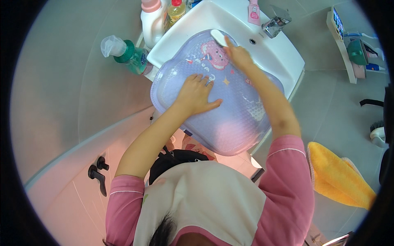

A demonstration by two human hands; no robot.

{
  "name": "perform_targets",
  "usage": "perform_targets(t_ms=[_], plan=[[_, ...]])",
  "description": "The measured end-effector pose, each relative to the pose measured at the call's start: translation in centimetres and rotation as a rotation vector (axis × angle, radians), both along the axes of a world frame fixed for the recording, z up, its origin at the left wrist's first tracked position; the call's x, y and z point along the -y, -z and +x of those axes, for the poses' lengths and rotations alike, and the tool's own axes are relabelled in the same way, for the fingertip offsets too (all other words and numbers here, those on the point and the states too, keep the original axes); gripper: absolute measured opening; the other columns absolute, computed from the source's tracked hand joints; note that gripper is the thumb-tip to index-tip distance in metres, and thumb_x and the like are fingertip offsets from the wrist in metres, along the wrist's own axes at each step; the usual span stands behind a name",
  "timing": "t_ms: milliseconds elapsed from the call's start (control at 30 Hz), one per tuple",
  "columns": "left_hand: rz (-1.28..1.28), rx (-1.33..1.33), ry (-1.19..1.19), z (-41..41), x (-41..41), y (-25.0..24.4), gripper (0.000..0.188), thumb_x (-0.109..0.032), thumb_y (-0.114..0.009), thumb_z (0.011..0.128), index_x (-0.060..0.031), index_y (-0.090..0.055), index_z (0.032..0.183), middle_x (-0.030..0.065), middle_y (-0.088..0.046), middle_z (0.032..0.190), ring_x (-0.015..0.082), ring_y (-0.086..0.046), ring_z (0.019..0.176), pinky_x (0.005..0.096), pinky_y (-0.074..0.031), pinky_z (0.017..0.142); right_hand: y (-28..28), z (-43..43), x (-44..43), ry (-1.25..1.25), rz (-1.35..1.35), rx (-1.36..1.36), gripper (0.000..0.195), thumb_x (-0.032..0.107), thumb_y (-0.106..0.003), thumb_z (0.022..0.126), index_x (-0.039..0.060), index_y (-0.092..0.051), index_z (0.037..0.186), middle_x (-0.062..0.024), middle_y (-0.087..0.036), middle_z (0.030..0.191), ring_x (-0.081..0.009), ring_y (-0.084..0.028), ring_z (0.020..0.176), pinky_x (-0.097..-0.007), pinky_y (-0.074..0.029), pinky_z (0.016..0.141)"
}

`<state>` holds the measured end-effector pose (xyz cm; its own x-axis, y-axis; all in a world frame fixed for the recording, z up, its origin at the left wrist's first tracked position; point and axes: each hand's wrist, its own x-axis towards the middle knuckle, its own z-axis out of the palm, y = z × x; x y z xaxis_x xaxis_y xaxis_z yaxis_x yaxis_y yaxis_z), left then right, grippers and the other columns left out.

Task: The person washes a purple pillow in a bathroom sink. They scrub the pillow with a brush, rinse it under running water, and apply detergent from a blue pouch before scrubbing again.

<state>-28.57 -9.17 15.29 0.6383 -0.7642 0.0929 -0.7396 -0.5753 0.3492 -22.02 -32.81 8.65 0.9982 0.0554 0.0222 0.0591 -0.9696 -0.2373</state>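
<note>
A lavender cushion-like mat [197,92] with a pink cartoon figure lies across the white washbasin [295,61] and overhangs its near edge. Flat on the mat's left part rests my left hand [198,93], fingers spread and holding nothing. My right hand [238,55] grips a white brush [218,37] against the mat's upper part, over the basin; its underside is mostly hidden. Whitish, foam-like patches show on the mat's right side.
A chrome faucet [274,26] and a pink tube [254,13] are at the basin's back. Left stand a green pump bottle [135,58], a white jug [152,27] and a yellow bottle [176,12]. A wall shelf [344,52] and a yellow towel [335,175] are at the right.
</note>
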Motion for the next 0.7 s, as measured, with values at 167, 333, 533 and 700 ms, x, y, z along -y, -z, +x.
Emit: perform_targets(t_ms=[167, 333, 533, 700], plan=[[0.035, -0.050, 0.038, 0.2, -0.1, 0.3, 0.069, -0.056, -0.055, 0.082, 0.0038, -0.062, 0.116, 0.0248, -0.061, 0.117, 0.0388, -0.056, 0.113, 0.0453, -0.037, 0.103, -0.5, -1.6, -2.1, -0.280, 0.112, -0.074, 0.053, 0.031, -0.051, 0.096, 0.0168, -0.036, 0.144, -0.0213, -0.064, 0.070, -0.0387, -0.062, 0.058, -0.0488, -0.050, 0.055], [-0.047, 0.007, 0.024, 0.2, -0.3, -0.2, 0.068, -0.055, -0.057, 0.082, 0.0043, -0.062, 0.115, 0.0252, -0.060, 0.118, 0.0394, -0.055, 0.113, 0.0455, -0.037, 0.103, 0.0, 1.3, 0.0, -0.070, 0.054, 0.048, 0.054, 0.033, -0.053, 0.095, 0.0222, -0.036, 0.145, -0.0221, -0.063, 0.070, -0.0396, -0.062, 0.059, -0.0492, -0.049, 0.056], [0.083, -0.168, 0.067, 0.1, -0.1, -0.2, 0.069, -0.055, -0.056, 0.082, 0.0039, -0.061, 0.117, 0.0263, -0.060, 0.117, 0.0399, -0.055, 0.113, 0.0458, -0.037, 0.103, -0.9, -1.2, -3.1, -0.400, 0.200, -0.103, 0.054, 0.035, -0.048, 0.097, 0.0230, -0.032, 0.147, -0.0216, -0.065, 0.074, -0.0378, -0.064, 0.061, -0.0475, -0.051, 0.059], [-0.054, -0.014, 0.003, -0.3, -0.2, 0.1, 0.070, -0.057, -0.055, 0.082, 0.0027, -0.062, 0.117, 0.0261, -0.060, 0.117, 0.0388, -0.055, 0.114, 0.0450, -0.036, 0.104, -0.6, 0.8, -0.8, 0.053, 0.075, -0.029, 0.052, 0.037, -0.042, 0.099, 0.0228, -0.031, 0.147, -0.0198, -0.066, 0.076, -0.0370, -0.065, 0.063, -0.0458, -0.052, 0.062]])
